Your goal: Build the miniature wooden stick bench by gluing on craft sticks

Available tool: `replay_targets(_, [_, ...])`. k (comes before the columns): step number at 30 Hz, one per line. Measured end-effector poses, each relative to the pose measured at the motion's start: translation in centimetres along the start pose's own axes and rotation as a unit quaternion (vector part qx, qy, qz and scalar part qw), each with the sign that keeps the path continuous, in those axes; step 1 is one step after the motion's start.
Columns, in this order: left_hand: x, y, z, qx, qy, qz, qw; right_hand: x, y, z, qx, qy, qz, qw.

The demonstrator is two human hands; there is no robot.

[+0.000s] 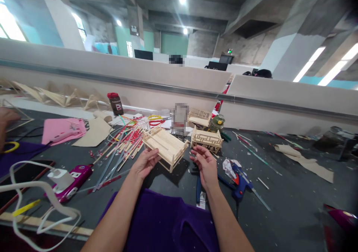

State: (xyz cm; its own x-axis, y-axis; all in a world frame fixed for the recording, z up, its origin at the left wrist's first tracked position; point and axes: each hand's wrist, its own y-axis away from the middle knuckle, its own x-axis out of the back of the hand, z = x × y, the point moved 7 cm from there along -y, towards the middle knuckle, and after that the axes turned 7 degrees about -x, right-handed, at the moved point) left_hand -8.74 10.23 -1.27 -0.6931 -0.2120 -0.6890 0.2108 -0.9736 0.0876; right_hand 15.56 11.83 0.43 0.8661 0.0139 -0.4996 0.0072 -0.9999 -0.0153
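My left hand (pixel 145 163) grips the near left edge of a small wooden stick-built bed model (pixel 165 145), holding it just above the dark table (pixel 285 199). My right hand (pixel 205 164) hovers beside the model's right end, fingers curled, and I cannot see anything in it. Behind my right hand stands a second wooden lattice model (pixel 207 140), and a third one (pixel 199 117) sits farther back.
A blue glue gun (pixel 240 183) and blue-handled pliers (pixel 198 190) lie by my right wrist. Loose sticks and straws (pixel 123 147) spread at left, with a magenta glue gun (pixel 75 179), pink sheet (pixel 63 129), dark jar (pixel 115 103) and glass jar (pixel 216 123). Another person's hand (pixel 5 119) is at far left.
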Motion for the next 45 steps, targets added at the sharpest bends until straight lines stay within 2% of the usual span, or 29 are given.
replay_targets(5, [-0.5, -0.3, -0.8, -0.049, 0.026, 0.035, 0.998, 0.6, -0.1, 0.1, 0.026, 0.059, 0.036, 0.997])
replay_targets(8, [-1.0, -0.2, -1.6, -0.060, 0.038, 0.047, 0.996, 0.5, -0.1, 0.6, 0.012, 0.091, 0.036, 0.995])
replay_targets(15, [-1.4, 0.1, -3.8, -0.065, 0.049, 0.069, 0.994, -1.0, 0.0, 2.9, -0.043, 0.151, -0.022, 0.987])
replay_targets(25, [-1.8, 0.8, -5.3, -0.038, 0.036, 0.062, 0.997, -0.2, -0.4, 3.1, -0.030, 0.169, 0.001, 0.985])
replay_targets(28, [-1.9, 0.8, -5.6, -0.014, 0.014, 0.044, 0.999, 0.1, -0.4, 2.9, -0.025, 0.194, 0.018, 0.980])
replay_targets(32, [-1.9, 1.1, -6.0, 0.064, -0.032, 0.008, 0.997, 0.3, 0.0, 1.7, -0.002, 0.253, 0.043, 0.967])
replay_targets(37, [-1.9, 1.7, -5.0, 0.118, -0.066, -0.013, 0.991, -0.1, 0.5, 0.7, 0.019, 0.269, 0.043, 0.962])
replay_targets(41, [-2.7, 2.9, -4.9, 0.167, -0.151, -0.086, 0.971, -0.4, 0.7, 0.4, 0.031, 0.265, 0.033, 0.963])
replay_targets(43, [-3.5, 3.7, -5.1, 0.169, -0.202, -0.128, 0.956, -0.6, 0.8, 0.4, 0.033, 0.265, 0.026, 0.963])
replay_targets(45, [-4.5, 4.4, -4.9, 0.116, -0.284, -0.161, 0.938, -0.8, 1.0, 0.3, 0.036, 0.270, 0.017, 0.962])
